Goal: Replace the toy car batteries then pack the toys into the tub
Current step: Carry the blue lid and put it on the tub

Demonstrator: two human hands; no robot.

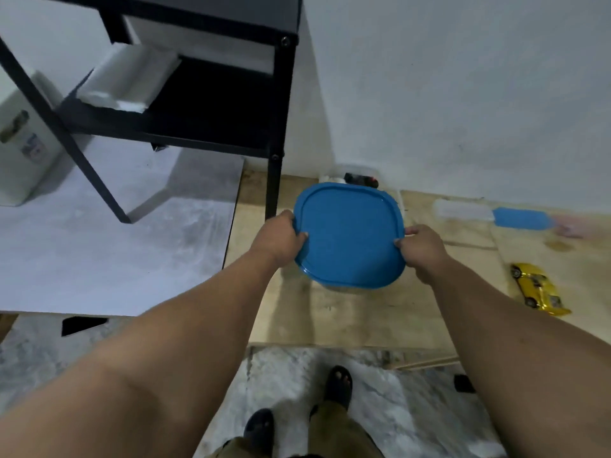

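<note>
A tub with a blue lid (349, 234) is held above the wooden board (357, 319), only a thin strip of its pale body showing under the lid's near edge. My left hand (281, 238) grips its left rim, thumb on the lid. My right hand (425, 247) grips its right rim the same way. A yellow toy car (537, 289) lies on the board to the right, apart from the tub. A dark toy (360, 180) peeks out behind the tub by the wall, mostly hidden.
A black metal shelf frame (274, 127) stands just left of the tub, its leg close to my left hand. A clear container with a blue lid (489, 214) lies by the wall at right. A white table surface (115, 226) lies left. My feet (337, 385) stand on marbled floor.
</note>
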